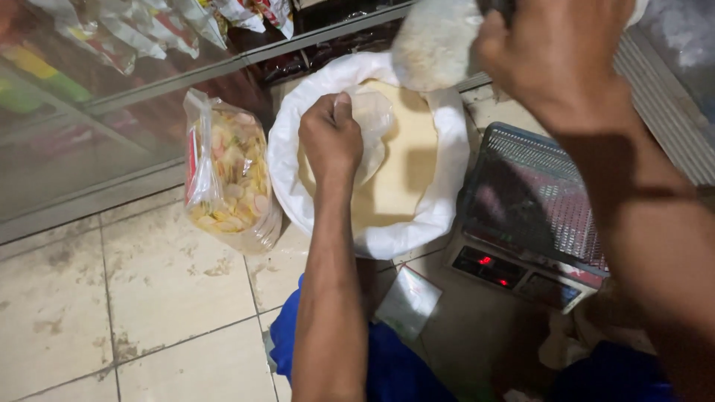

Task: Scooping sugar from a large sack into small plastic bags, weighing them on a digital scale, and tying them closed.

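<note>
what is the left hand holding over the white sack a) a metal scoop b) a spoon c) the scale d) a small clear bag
d: the left hand pinches a small clear bag over the pale grain in the white sack; the scale sits apart on the floor.

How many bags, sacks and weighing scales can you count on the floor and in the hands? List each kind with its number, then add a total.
Big white sack of pale grain: 1
Small clear bag, in the left hand: 1
Bag or scoop of grain, in the right hand: 1
Clear bag of crackers: 1
Flat empty bag on the floor: 1
Weighing scale: 1
Total: 6
</note>
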